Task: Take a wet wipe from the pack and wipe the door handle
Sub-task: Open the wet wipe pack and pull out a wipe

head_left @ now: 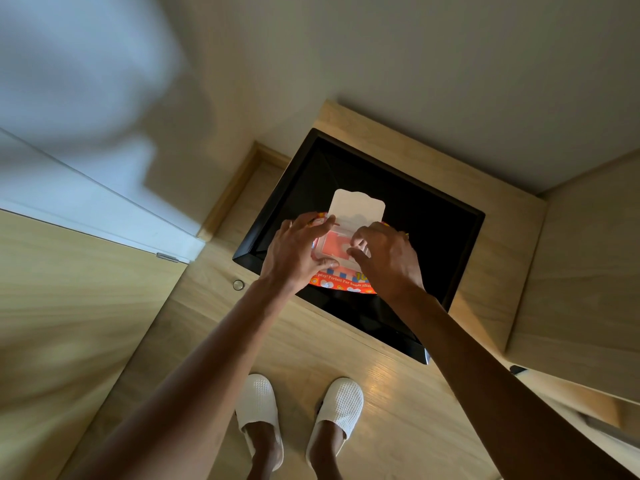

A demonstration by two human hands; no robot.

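An orange wet-wipe pack (341, 284) lies on a black glossy box (433, 233). Its white lid flap (356, 204) stands folded open at the far side. My left hand (298, 254) rests on the pack's left part, thumb and fingers pressing it down. My right hand (388, 258) is over the pack's opening, fingertips pinching at the white wipe there (360, 245). The door handle is not in view.
The black box stands on the wooden floor against a pale wall. A white door (79, 188) with a hinge (167, 257) is at the left, a floor door stop (238, 285) near it. Wooden panels stand left and right. My feet wear white slippers (341, 407).
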